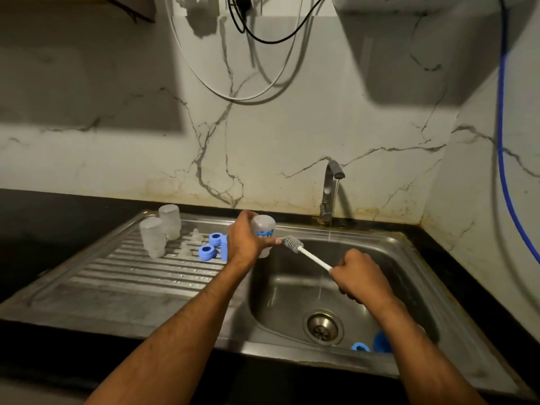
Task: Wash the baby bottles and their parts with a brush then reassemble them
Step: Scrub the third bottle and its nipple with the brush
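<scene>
Hands (248, 241) gripping bottle (264, 229), brush (304, 252)

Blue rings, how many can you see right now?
3 clearly: two blue rings on the draining board, one in the sink basin beside another blue part. More may hide behind the left hand.

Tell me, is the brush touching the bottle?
Cannot tell: in the head view the brush head sits right beside the bottle, behind the left hand's thumb.

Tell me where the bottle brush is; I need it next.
In the head view, the right hand grips the bottle brush over the sink basin, its bristles beside the bottle held by the left hand.
</scene>
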`<action>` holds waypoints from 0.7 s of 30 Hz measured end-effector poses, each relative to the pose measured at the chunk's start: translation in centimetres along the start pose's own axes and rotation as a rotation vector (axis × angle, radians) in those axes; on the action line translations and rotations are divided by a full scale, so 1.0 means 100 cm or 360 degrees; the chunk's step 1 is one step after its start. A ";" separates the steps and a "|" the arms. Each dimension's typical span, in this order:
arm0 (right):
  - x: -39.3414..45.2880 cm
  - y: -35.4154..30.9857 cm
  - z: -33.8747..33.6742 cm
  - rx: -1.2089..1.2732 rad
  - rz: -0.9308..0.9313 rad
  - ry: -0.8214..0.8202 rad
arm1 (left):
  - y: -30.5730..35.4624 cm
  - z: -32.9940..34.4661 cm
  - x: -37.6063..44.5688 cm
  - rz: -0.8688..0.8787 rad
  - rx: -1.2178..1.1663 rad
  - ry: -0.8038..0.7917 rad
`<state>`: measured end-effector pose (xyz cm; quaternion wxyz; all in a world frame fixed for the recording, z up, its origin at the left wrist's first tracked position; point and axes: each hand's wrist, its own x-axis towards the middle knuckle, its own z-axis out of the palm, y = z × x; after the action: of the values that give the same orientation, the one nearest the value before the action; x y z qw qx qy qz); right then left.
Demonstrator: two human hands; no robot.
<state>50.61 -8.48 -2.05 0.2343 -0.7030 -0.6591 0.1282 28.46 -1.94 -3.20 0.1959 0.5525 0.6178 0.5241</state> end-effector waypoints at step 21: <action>-0.024 -0.171 0.095 0.0268 -0.0466 -0.0258 | -0.091 -0.214 -0.001 -0.0245 0.0041 0.0454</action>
<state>30.94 -8.93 -1.95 0.2547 -0.5648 -0.7581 0.2036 6.58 -9.82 -3.07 0.1386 0.4260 0.6866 0.5726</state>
